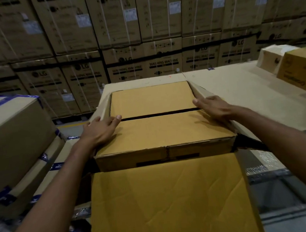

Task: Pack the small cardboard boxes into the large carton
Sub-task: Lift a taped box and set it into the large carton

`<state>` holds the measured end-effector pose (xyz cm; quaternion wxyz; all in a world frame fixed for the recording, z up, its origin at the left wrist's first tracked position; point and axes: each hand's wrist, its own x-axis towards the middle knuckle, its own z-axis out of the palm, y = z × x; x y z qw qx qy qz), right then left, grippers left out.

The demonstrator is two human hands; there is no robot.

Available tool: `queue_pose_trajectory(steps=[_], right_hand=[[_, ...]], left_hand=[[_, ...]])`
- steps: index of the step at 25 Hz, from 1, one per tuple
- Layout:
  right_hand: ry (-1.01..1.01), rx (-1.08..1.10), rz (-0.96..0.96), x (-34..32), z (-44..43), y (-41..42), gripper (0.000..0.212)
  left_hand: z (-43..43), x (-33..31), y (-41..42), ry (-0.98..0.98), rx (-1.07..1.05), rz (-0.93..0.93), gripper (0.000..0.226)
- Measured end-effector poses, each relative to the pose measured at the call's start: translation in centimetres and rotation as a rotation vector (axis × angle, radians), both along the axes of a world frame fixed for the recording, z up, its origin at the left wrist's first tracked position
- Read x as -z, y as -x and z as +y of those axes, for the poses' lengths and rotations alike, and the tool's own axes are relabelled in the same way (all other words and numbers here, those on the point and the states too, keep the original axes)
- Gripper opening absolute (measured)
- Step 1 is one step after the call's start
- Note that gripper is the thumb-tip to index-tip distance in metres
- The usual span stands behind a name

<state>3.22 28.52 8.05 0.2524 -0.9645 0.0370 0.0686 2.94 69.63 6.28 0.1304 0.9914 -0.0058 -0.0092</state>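
While hands (100,129) press, smooth rectangular flaps (161,130)

left hand (99,130): flat on near small box (161,132), fingers (115,118) at the gap
right hand (213,107): flat on same box's right edge, fingers spread
far small box (150,99): just beyond both hands' fingers
large carton (198,90): walls around both boxes, front flap (167,205) open, hanging down
stacked cartons (138,23): well beyond fingers
taped boxes (9,138): left of left fingers
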Motion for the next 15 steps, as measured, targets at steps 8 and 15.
queue_pose_trajectory(steps=[8, 15], right_hand=[[-0.676, 0.151, -0.248, -1.7, -1.4, -2.1, 0.064], [-1.443, 0.028, 0.095, -0.8, -3.1, 6.2, 0.1]], left_hand=[[0.1, -1.2, 1.0, 1.136, -0.128, -0.119, 0.092], [1.2, -0.9, 5.8, 1.417, -0.046, -0.174, 0.098]])
